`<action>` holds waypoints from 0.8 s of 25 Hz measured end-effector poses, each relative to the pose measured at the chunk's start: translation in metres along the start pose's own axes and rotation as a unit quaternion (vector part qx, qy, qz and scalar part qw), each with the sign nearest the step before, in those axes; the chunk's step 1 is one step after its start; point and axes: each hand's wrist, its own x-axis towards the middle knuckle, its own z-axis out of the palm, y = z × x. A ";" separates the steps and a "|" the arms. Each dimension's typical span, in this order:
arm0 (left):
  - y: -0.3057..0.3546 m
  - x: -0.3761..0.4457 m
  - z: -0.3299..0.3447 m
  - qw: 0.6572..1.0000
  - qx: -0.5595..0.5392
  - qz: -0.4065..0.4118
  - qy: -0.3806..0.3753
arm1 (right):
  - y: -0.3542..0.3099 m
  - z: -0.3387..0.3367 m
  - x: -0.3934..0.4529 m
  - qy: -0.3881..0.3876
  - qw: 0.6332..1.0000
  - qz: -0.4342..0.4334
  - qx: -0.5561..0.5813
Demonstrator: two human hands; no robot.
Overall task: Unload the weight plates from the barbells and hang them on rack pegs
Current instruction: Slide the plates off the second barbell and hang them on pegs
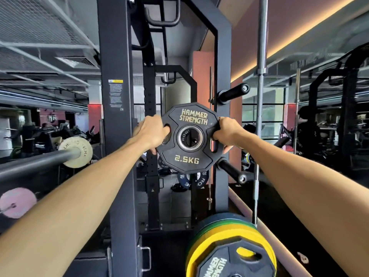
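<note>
A black 2.5 kg Hammer Strength plate point(188, 154) is held up at chest height in front of the black rack point(116, 136). My left hand point(152, 132) grips its left grip hole and my right hand point(226, 132) grips its right edge. A black peg end point(192, 135) shows through the plate's centre hole. One bare peg point(233, 93) sticks out above right, another point(232, 169) below right. A barbell point(40, 159) with a cream plate point(76, 151) lies at the left.
Yellow, green and blue plates with a black plate in front point(231, 254) hang low on the right. An upright barbell point(260, 116) stands just right of the rack. Blue 20 kg plates point(192, 179) sit behind. A pink plate point(18, 202) is at far left.
</note>
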 end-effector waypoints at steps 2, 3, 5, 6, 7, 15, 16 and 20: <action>0.034 0.002 0.008 1.000 0.000 0.001 -0.001 | 0.025 -0.024 0.004 -0.007 1.000 0.002 0.021; 0.052 0.003 0.013 1.000 -0.001 -0.001 0.001 | 0.039 -0.037 0.006 -0.006 1.000 -0.003 0.011; 0.088 0.006 0.022 1.000 0.000 -0.002 0.007 | 0.065 -0.063 0.009 0.004 1.000 -0.009 -0.007; 0.103 0.009 0.027 1.000 0.003 -0.002 0.011 | 0.077 -0.075 0.009 0.005 1.000 -0.012 -0.002; 0.117 0.011 0.033 1.000 0.008 -0.004 0.016 | 0.090 -0.085 0.011 0.007 1.000 -0.016 -0.001; 0.191 0.050 0.054 0.999 0.015 0.018 0.032 | 0.147 -0.146 0.032 0.032 0.997 -0.042 -0.054; 0.196 0.057 0.053 0.999 0.020 0.022 0.038 | 0.149 -0.151 0.038 0.038 0.997 -0.044 -0.052; 0.210 0.088 0.045 0.998 0.023 0.025 0.054 | 0.152 -0.169 0.069 0.063 0.996 -0.053 -0.038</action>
